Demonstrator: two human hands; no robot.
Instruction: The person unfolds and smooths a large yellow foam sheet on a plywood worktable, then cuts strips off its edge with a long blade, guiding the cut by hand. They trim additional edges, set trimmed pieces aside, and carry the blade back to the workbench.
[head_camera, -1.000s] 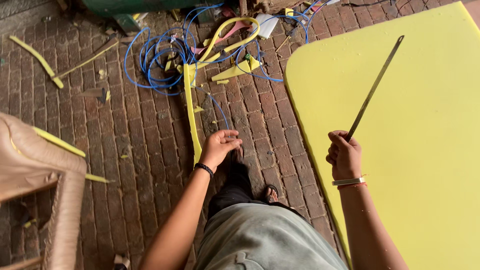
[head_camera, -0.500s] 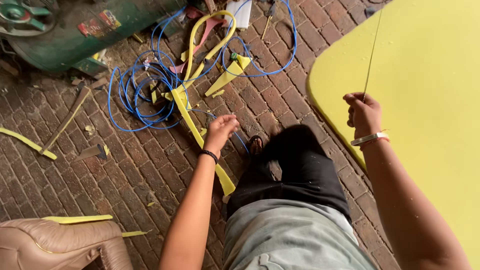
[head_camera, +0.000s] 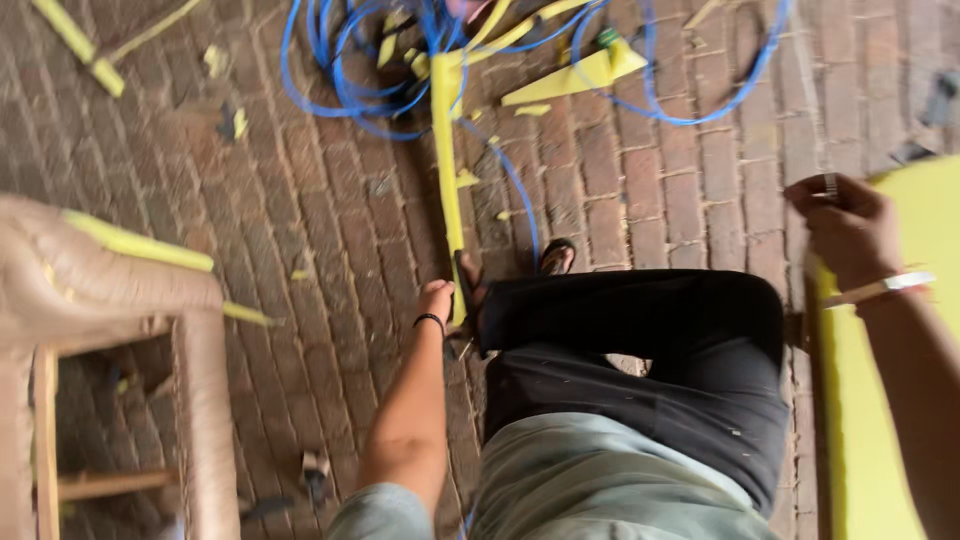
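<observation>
Left hand (head_camera: 437, 300): my fingers close on the long yellow foam strip (head_camera: 446, 150), near my knee.
Right hand (head_camera: 850, 228): I grip a thin blade (head_camera: 812, 90) beside the yellow foam sheet (head_camera: 880, 440).

Brick floor (head_camera: 300, 200) all around, dusty and strewn with yellow scraps (head_camera: 240, 120). A tan chair frame (head_camera: 110, 300) stands at nine o'clock. Blue hose (head_camera: 340, 90) coils at twelve. Soft daylight, no hard shadows.

Black trousers (head_camera: 640, 350), pale grey-green shirt (head_camera: 600, 480) — black wristband (head_camera: 430, 320), white bangle (head_camera: 885, 288), perhaps sandals (head_camera: 555, 255)
</observation>
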